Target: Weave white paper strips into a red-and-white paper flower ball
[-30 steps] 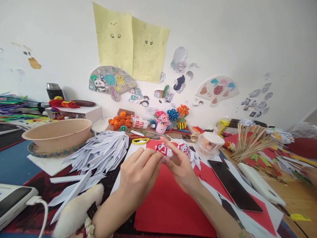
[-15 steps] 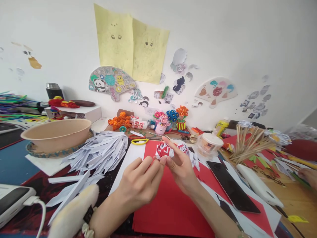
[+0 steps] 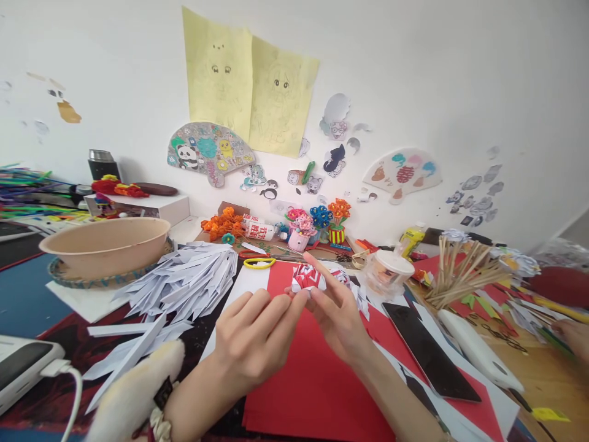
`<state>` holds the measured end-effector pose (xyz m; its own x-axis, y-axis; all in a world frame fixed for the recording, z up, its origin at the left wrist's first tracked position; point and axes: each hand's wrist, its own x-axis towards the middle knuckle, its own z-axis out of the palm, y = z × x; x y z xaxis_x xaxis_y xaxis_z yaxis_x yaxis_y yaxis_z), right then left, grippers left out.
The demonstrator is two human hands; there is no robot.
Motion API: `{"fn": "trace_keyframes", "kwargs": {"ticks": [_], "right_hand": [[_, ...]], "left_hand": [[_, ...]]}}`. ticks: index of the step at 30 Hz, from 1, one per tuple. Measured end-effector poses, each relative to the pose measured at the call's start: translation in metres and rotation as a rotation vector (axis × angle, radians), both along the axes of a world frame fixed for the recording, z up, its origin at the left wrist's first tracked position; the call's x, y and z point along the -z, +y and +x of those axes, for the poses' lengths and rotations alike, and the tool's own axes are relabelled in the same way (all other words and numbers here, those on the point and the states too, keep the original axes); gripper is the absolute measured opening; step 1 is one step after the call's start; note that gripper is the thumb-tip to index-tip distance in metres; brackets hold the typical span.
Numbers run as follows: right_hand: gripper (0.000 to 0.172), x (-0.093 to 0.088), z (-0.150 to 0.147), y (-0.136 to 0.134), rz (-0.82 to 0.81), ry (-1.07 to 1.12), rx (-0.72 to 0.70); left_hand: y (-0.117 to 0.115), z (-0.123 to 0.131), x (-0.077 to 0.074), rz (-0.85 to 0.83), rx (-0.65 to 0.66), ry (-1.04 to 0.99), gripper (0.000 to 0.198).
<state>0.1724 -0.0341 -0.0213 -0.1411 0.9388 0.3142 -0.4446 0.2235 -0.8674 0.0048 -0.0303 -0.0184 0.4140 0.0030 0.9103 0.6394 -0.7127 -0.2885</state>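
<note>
I see a person's left hand (image 3: 255,334) pinching the base of a red-and-white paper ball (image 3: 307,279), the right hand (image 3: 341,319) grasping it alongside, all above red paper (image 3: 317,387).

My folded paper (image 3: 309,278) is red and white, in little patches. My big sheet (image 3: 317,387) is plain red, and my paper strips (image 3: 184,276) are all white. I see pink flowers (image 3: 301,220), blue flowers (image 3: 321,216) and orange flowers (image 3: 339,210). One small pot (image 3: 337,234) has red and yellow stripes. My phone (image 3: 430,350) is black, and the wall drawings (image 3: 218,73) are on pale yellow paper.
</note>
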Motion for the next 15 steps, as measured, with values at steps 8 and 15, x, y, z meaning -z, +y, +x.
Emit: {"fn": "trace_keyframes", "kwargs": {"ticks": [8, 15], "right_hand": [[0.062, 0.0026, 0.0008, 0.0017, 0.011, -0.039, 0.032], [0.066, 0.0034, 0.0014, 0.0015, -0.024, -0.058, 0.054]], "left_hand": [[0.0037, -0.0046, 0.0002, 0.034, -0.047, 0.05, 0.031], [0.0037, -0.0061, 0.0036, 0.08, -0.069, 0.095, 0.027]]}}
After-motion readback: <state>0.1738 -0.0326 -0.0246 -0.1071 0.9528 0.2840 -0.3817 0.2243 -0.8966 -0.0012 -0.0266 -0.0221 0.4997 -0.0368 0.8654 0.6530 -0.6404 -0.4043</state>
